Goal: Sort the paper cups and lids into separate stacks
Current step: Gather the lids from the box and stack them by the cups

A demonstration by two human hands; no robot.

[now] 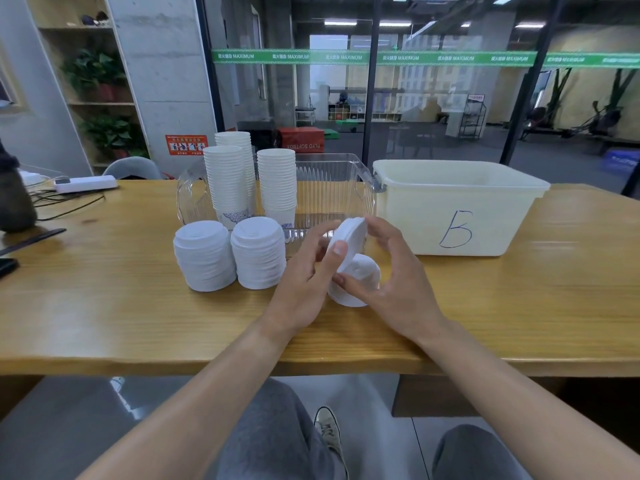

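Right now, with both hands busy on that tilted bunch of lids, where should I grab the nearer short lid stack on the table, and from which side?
Take the short lid stack around its lower side wall, near the table, coming from the right. The left hand and the tilted lids crowd its left and top, while its right flank is less crowded. It stands upright and round, so a wrap-around grip probably keeps the lids together.

Two bare forearms, no sleeves in sight, left hand (304, 278) and right hand (398, 282) without rings or watch, grey sweatpants (273, 441) on both legs, one scuffed off-white sneaker (329, 431) — dark laces
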